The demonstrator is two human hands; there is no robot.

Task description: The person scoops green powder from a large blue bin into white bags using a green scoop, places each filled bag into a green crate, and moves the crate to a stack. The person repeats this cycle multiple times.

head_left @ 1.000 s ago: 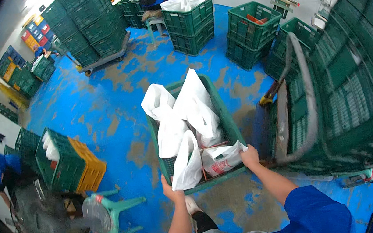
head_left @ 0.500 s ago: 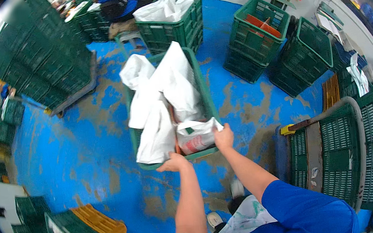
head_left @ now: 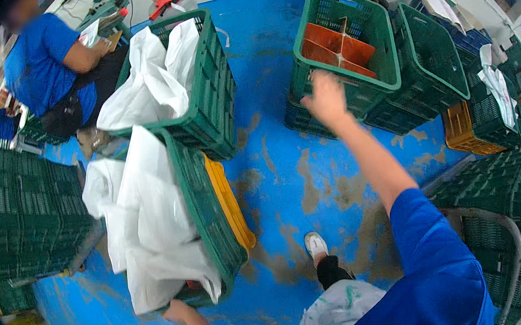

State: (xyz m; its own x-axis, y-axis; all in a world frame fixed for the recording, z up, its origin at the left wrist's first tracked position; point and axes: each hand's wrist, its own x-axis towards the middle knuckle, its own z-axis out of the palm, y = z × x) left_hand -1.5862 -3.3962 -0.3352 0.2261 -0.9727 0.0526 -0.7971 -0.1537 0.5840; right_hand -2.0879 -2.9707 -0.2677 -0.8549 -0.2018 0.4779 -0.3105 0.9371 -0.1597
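Note:
My left hand is at the near rim of a green plastic crate packed with white plastic bags. Its fingers look curled on that rim, partly hidden by the bags. Away from it, my right hand is held out empty with its fingers apart. It is over the near side of another green crate, which has orange divider panels inside. Whether the right hand touches that crate, I cannot tell.
A yellow crate sits under the bag-filled crate. Beyond stands another green crate with white bags, beside a seated person in blue. Stacked green crates rise at left. A curved metal trolley handle stands at lower right.
My right hand has let go of the bag-filled crate and swung over to the crate with orange dividers. The view has shifted, and the bag-filled crate now appears farther left.

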